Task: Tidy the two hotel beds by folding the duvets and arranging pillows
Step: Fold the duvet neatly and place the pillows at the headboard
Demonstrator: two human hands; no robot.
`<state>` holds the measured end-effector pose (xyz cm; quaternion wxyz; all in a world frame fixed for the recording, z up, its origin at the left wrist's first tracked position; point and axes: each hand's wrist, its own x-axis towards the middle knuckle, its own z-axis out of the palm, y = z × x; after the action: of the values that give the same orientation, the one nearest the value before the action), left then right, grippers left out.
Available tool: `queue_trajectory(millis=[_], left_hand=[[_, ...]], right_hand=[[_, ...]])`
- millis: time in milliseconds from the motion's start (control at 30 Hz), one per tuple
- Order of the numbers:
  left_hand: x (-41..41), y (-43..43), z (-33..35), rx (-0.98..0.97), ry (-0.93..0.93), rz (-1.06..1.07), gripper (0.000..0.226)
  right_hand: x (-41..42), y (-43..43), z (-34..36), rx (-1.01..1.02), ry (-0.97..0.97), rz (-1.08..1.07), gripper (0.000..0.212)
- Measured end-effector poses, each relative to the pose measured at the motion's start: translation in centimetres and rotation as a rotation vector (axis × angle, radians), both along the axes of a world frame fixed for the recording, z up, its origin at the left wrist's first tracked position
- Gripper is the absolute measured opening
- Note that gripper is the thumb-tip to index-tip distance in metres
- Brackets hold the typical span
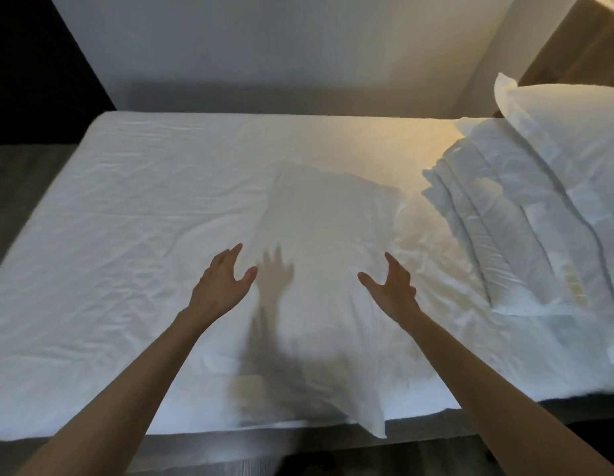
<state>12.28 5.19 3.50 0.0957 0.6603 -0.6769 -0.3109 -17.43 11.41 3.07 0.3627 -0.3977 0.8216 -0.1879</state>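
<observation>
Bedsheet [127, 218]; pillow [322, 252] between splayed left hand [219, 286], right hand [391, 290]

On my feed both arms are bare skin all the way from the near edge of the frame to the fingertips. The left forearm [127, 372] is long and slim, narrowing at the wrist into the left hand [223, 283]. The right forearm [487, 379] has the same build and ends in the right hand [391, 293]. The fingers [230, 255] are slender. Dim light and blur keep me from making out the nails or any finer detail.
</observation>
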Motion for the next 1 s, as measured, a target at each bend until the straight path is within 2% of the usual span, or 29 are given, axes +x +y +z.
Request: queue_trajectory(millis=[133, 300, 400, 500, 600, 700, 867, 1000], left_hand=[[-2.0, -5.4, -4.1, 0.107, 0.081, 0.083, 0.077], [-3.9, -9.8, -11.3, 0.279, 0.062, 0.144, 0.12], [-5.0, -11.9, -15.3, 0.343, 0.101, 0.217, 0.131], [-6.0, -14.0, -18.0, 0.337, 0.18, 0.276, 0.131], [-6.2, -15.8, -20.1, 0.313, 0.128, 0.246, 0.128], [-6.2, -17.0, -21.9, 0.315, 0.152, 0.259, 0.129], [-6.0, -17.3, -22.6, 0.26, 0.144, 0.354, 0.118], [-5.8, -16.8, -21.4, 0.25, 0.256, 0.373, 0.101]], right_hand=[[-1.9, -5.0, -4.5, 0.054, -0.072, -0.106, 0.086], [-3.4, -9.8, -11.4, 0.133, -0.194, -0.238, 0.099], [-4.0, -11.7, -15.6, 0.168, -0.314, -0.3, 0.112], [-4.4, -12.9, -19.3, 0.172, -0.366, -0.34, 0.128], [-4.9, -13.9, -22.1, 0.203, -0.358, -0.365, 0.143], [-5.3, -14.6, -23.8, 0.227, -0.325, -0.366, 0.154], [-5.2, -14.7, -24.6, 0.111, -0.35, -0.46, 0.144], [-5.2, -13.3, -23.2, 0.007, -0.325, -0.436, 0.133]])
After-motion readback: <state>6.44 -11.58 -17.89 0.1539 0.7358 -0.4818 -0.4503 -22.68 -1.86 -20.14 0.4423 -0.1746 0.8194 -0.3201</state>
